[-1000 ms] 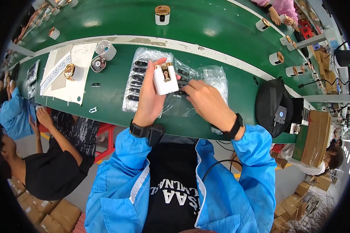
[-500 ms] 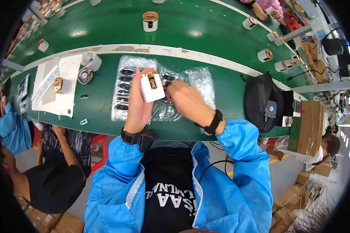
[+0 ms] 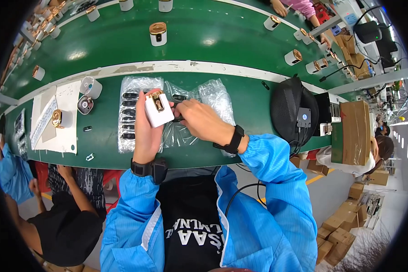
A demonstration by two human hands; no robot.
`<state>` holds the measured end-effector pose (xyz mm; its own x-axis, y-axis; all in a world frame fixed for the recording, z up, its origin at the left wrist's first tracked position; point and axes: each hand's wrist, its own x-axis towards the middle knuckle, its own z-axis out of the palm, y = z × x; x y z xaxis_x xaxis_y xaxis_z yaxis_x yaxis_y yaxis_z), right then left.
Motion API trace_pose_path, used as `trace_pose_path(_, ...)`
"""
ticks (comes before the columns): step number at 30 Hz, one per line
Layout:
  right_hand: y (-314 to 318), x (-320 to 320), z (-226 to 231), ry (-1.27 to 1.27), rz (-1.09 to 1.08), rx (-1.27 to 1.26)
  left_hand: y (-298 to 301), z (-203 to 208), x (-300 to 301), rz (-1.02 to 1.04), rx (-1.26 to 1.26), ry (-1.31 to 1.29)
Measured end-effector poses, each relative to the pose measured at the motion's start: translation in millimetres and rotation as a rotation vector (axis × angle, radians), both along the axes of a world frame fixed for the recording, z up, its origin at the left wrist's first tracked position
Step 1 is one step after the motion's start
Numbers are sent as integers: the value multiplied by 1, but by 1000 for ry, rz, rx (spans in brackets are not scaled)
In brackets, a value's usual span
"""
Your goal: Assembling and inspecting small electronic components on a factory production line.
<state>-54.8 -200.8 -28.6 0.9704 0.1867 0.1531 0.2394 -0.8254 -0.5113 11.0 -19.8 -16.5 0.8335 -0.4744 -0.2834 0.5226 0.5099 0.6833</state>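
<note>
My left hand (image 3: 148,129) is wrapped round a small white device (image 3: 160,112) with rounded corners, a gold top and a gold-framed dark panel on its front. It is held slightly tilted above the bubble wrap. Close by its right side, my right hand (image 3: 196,119) has its fingers curled together. Something dark shows at those fingertips, but what they hold is mostly hidden. Under the hands lies clear bubble wrap (image 3: 143,83) with a column of small black oblong parts (image 3: 129,112). Another black part (image 3: 179,97) lies in the plastic just beyond my right fingers.
White-and-gold devices such as one (image 3: 158,37) stand along the green belt (image 3: 122,47) beyond a pale rail. Left are a white sheet (image 3: 72,136), a gold-topped device (image 3: 57,118) and an opened housing (image 3: 85,104). A black case (image 3: 291,109) is at right. Co-workers sit at left.
The whole view has shifted, with bench and belt now lower and further left in the picture. Both hands keep nearly the same grip and place over the bubble wrap.
</note>
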Motion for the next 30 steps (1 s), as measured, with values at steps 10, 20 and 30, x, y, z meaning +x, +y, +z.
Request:
trace_pose_path(10,-22,-33,65,-160,-102,-21,-3,6,-13,24,-112,61)
trace_pose_path(20,3,-60,53,-219,-118,155,-4,36,-39,-92,-276,120)
trace_pose_path(30,-16,-62,102,64,-350,677,8,38,-55,-198,-142,-48)
